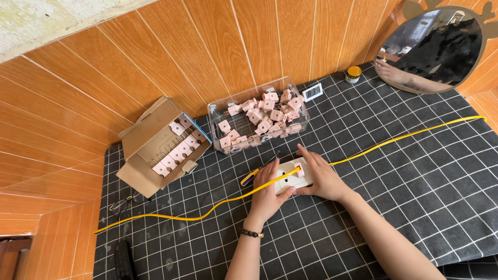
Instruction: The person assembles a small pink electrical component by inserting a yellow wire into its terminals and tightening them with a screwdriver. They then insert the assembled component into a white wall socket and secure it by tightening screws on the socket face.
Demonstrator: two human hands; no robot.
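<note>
White plastic socket plate [291,177] is held flat on the checked desk [415,171] just in front of the clear box [259,116], pinched between left hand [267,194] and right hand [324,181]; yellow cable [404,137] is laid across its long axis, left to right.

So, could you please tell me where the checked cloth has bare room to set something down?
The black checked tablecloth is bare right of the right hand, below the yellow cable. It is crowded behind both hands: clear plastic box of pink pieces, brown cardboard box, screwdriver.
</note>
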